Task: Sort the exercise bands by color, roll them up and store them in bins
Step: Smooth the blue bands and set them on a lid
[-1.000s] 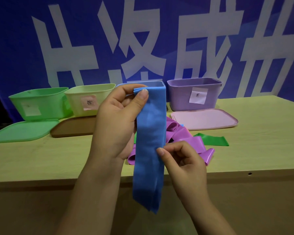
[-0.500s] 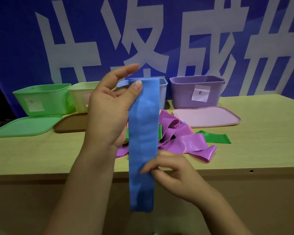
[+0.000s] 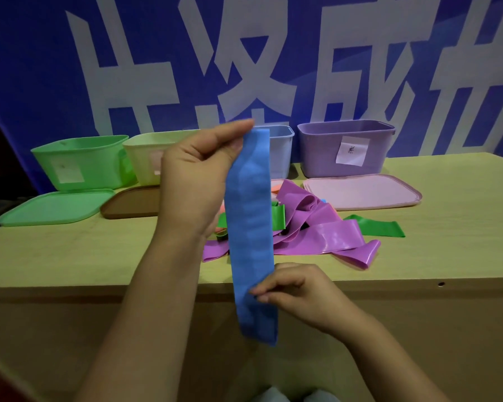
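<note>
Left hand [image 3: 198,181] pinches blue band [image 3: 250,227] top; right hand [image 3: 296,291] pinches below. Flattening step; rolling next.

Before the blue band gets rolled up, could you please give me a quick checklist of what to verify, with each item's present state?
1. Left hand pinches the top of the blue band: ok.
2. Right hand pinches the band low down: ok.
3. Band hangs flat, without twists: ok.
4. Bottom end free to start the roll: ok.
5. Blue bin open, without a lid: ok.
6. Room inside the blue bin: cannot tell, its inside is hidden.
</note>
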Motion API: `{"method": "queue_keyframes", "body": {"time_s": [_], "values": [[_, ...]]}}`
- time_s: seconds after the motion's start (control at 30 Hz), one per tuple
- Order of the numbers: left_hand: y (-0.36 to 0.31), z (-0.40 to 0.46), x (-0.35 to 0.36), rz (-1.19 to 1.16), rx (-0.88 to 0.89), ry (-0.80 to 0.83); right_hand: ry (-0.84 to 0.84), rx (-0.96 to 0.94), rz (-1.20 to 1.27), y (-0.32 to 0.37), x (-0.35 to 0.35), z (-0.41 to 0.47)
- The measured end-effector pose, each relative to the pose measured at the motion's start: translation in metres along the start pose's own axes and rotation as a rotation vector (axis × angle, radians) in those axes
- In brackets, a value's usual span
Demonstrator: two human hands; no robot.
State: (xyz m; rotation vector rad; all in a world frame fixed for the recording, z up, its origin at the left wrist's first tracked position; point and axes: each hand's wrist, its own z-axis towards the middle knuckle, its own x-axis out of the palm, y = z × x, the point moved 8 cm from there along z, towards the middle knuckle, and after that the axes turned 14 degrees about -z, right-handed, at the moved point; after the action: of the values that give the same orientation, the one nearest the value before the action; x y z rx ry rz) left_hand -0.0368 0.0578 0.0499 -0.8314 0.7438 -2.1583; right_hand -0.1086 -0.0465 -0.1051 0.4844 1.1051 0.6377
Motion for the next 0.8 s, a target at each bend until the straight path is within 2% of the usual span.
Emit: {"method": "queue_keyframes", "body": {"time_s": [0.13,0.23,0.33,0.4,0.47,0.53,0.6,0.7,0.8], "values": [[0.021,-0.007,-0.003,0.035,-0.106,0.083,0.122,0.038,-0.114,0.001,-0.012,-0.005],[0.028,-0.009,-0.003,0.031,-0.170,0.110,0.139,0.027,-0.174,0.015,-0.042,-0.006],[0.030,-0.012,0.002,0.049,-0.185,0.137,-0.027,0.127,-0.202,0.012,-0.096,0.009],[0.033,-0.013,0.005,0.057,-0.183,0.148,-0.194,0.292,-0.265,-0.015,-0.138,0.032],[0.035,-0.015,0.007,0.057,-0.185,0.138,-0.265,0.482,-0.287,-0.053,-0.165,0.057],[0.040,-0.015,0.007,0.045,-0.199,0.107,-0.197,0.641,-0.312,-0.090,-0.169,0.078],[0.043,-0.015,0.007,0.041,-0.208,0.083,-0.101,0.711,-0.382,-0.116,-0.161,0.092],[0.049,-0.012,0.008,0.035,-0.212,0.065,0.001,0.678,-0.536,-0.128,-0.149,0.108],[0.055,-0.011,0.010,0.050,-0.222,0.069,0.154,0.658,-0.800,-0.128,-0.139,0.115]]}}
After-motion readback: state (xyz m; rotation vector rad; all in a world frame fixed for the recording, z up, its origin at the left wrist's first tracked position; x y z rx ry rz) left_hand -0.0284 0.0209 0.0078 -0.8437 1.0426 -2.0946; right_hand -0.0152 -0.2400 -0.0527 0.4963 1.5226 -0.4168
